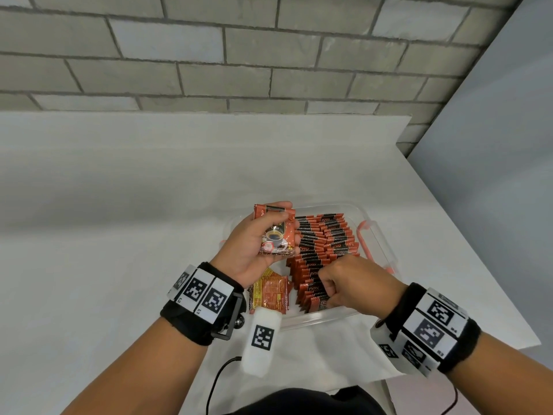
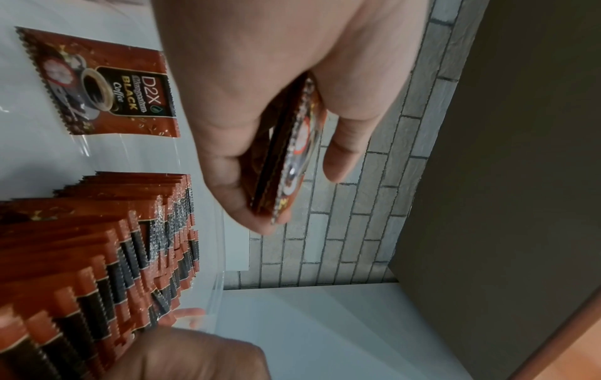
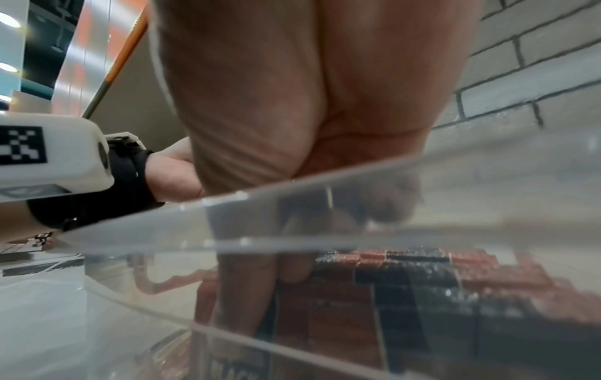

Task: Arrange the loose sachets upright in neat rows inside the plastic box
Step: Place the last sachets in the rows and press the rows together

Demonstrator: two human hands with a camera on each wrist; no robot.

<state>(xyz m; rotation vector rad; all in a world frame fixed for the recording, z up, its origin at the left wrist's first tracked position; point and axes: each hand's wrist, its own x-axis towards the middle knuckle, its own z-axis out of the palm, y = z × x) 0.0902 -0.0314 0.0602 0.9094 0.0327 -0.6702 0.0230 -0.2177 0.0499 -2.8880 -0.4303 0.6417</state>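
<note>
My left hand (image 1: 269, 235) is raised over the box's left side and grips a small stack of orange-brown coffee sachets (image 1: 276, 232), seen edge-on as the stack (image 2: 286, 159) in the left wrist view. Inside the clear plastic box (image 1: 380, 244), upright sachets (image 1: 323, 244) stand in rows on the right. My right hand (image 1: 327, 290) reaches into the near end of a row, its fingers curled among the sachets there. Through the box wall (image 3: 325, 218) those fingers (image 3: 292, 272) show against the row (image 3: 422, 282). Loose sachets (image 1: 269, 292) lie flat in the box's near-left corner; one loose sachet (image 2: 107, 87) lies face up.
The box stands on a white table (image 1: 119, 235) against a grey brick wall (image 1: 239, 55). The box's orange latch (image 1: 363, 235) sticks out on its right side. A grey panel (image 1: 493, 145) borders the table at the right. A black cable (image 1: 215, 381) hangs near my body.
</note>
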